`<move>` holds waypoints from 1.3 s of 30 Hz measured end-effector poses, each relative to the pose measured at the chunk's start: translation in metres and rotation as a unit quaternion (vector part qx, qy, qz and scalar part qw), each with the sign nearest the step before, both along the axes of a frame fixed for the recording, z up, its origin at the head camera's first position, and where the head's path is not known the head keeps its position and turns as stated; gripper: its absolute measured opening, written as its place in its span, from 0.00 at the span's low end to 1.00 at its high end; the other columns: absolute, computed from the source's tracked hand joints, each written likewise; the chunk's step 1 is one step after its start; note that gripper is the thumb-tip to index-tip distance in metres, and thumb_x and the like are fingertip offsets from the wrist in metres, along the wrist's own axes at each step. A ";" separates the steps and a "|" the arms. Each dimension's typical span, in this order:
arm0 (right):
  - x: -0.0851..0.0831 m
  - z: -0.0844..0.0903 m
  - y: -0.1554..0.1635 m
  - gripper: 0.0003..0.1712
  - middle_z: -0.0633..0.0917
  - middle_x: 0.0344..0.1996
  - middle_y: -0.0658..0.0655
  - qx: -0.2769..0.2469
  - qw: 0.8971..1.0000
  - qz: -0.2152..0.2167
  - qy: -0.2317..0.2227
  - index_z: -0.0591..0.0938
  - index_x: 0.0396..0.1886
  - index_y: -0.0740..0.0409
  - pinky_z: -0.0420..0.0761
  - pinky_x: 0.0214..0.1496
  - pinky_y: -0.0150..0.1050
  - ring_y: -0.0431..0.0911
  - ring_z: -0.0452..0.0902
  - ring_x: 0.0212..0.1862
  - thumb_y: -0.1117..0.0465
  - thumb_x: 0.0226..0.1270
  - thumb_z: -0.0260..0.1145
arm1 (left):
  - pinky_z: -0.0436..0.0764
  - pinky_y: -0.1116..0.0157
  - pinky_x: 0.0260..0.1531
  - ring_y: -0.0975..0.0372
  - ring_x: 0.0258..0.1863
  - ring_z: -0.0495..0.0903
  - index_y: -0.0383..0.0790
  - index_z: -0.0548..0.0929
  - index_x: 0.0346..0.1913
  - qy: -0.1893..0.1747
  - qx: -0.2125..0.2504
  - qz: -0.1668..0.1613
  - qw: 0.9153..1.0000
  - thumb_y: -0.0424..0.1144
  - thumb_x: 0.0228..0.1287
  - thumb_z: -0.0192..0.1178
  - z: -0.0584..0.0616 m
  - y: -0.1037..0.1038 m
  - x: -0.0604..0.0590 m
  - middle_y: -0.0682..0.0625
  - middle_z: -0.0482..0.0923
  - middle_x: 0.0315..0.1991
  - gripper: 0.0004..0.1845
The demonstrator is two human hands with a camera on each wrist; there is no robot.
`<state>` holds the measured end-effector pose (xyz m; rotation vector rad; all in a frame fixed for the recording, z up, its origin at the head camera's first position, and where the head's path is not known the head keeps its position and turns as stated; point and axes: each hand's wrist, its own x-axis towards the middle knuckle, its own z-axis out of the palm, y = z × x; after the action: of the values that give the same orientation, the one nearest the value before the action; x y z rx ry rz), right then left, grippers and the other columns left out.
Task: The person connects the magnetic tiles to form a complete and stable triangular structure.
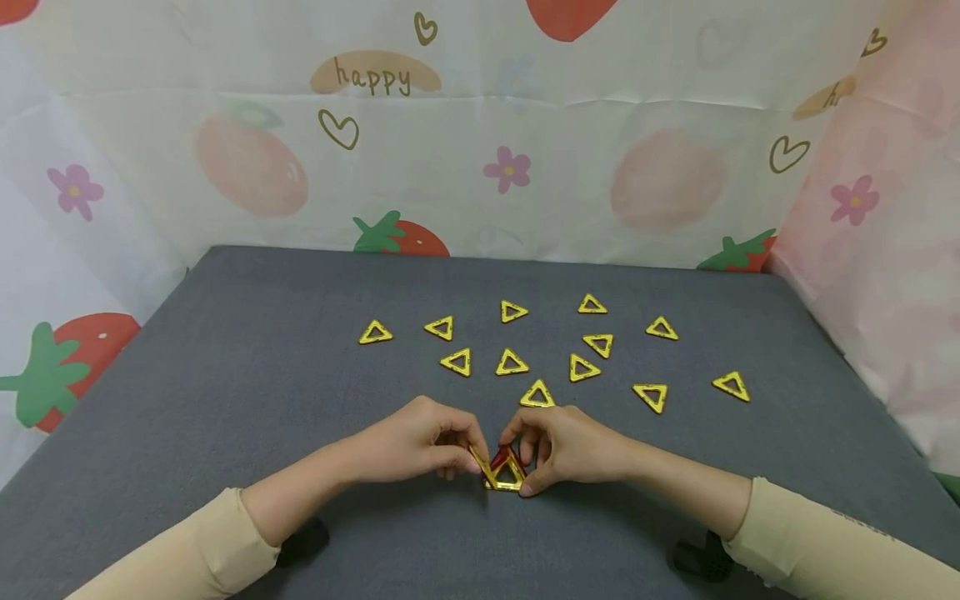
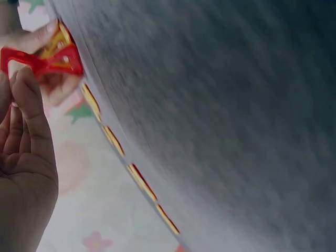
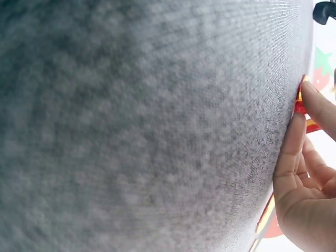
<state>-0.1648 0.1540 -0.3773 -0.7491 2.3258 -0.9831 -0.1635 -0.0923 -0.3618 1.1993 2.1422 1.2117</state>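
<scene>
Loose triangles (image 1: pixel 512 372) on table (image 1: pixel 225 358) — behind held triangles (image 1: pixel 506 486) | curtain (image 1: pixel 450 167) — beyond table

The right fingers (image 1: pixel 537 478) cover one corner of a gold triangle (image 1: pixel 506 486); red pieces (image 2: pixel 42 64) by the left fingers (image 2: pixel 30 97) look blurred.

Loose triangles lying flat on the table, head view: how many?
12 yellow triangles: five in the back row, four in the middle, three in front. Hands may hide more.

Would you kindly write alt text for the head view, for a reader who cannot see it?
A person's left hand pinches a tilted yellow triangle beside a yellow-and-red triangular piece held by their right hand. Beyond the hands, twelve loose yellow triangles lie on a dark grey tabletop, before a pale backdrop printed with strawberries.
</scene>
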 end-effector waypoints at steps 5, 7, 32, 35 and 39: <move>0.000 0.000 0.000 0.27 0.80 0.30 0.50 0.000 1.000 0.000 0.001 0.78 0.46 0.45 0.80 0.28 0.34 0.41 0.78 0.25 0.56 0.43 0.78 | 0.77 0.73 0.20 0.71 0.19 0.76 0.50 0.80 0.32 0.042 -0.005 -0.015 0.999 0.45 0.61 0.60 0.000 0.011 0.009 0.50 0.82 0.24 0.04; 0.000 0.000 0.000 0.27 0.80 0.30 0.50 -0.002 1.000 0.001 0.003 0.78 0.46 0.45 0.80 0.29 0.34 0.41 0.78 0.25 0.56 0.43 0.78 | 0.76 0.76 0.22 0.74 0.21 0.74 0.51 0.81 0.32 0.079 -0.011 -0.017 0.997 0.45 0.60 0.61 -0.001 0.014 0.012 0.54 0.80 0.26 0.04; 0.000 -0.002 0.002 0.24 0.81 0.29 0.49 -0.011 1.000 0.004 0.009 0.77 0.41 0.42 0.79 0.27 0.33 0.40 0.77 0.24 0.57 0.43 0.78 | 0.73 0.81 0.27 0.76 0.27 0.73 0.49 0.79 0.32 0.204 -0.038 0.081 0.975 0.39 0.57 0.65 -0.006 0.035 0.024 0.58 0.79 0.29 0.04; 0.000 -0.001 0.002 0.24 0.81 0.29 0.50 -0.012 1.000 0.004 0.005 0.77 0.42 0.43 0.79 0.28 0.34 0.40 0.77 0.25 0.58 0.44 0.77 | 0.72 0.82 0.27 0.76 0.26 0.72 0.49 0.80 0.32 0.216 -0.036 0.079 0.972 0.39 0.57 0.65 -0.008 0.035 0.024 0.59 0.78 0.29 0.04; 0.000 0.000 0.002 0.25 0.81 0.29 0.50 -0.013 1.000 0.004 0.001 0.77 0.42 0.43 0.79 0.28 0.34 0.41 0.78 0.25 0.59 0.43 0.78 | 0.70 0.82 0.25 0.73 0.26 0.72 0.49 0.81 0.32 0.223 -0.031 0.078 0.971 0.38 0.56 0.66 -0.012 0.036 0.023 0.58 0.77 0.29 0.04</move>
<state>-0.1647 0.1562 -0.3775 -0.7703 2.3143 -1.0123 -0.1401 -0.0559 -0.3735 1.4028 2.6215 0.9935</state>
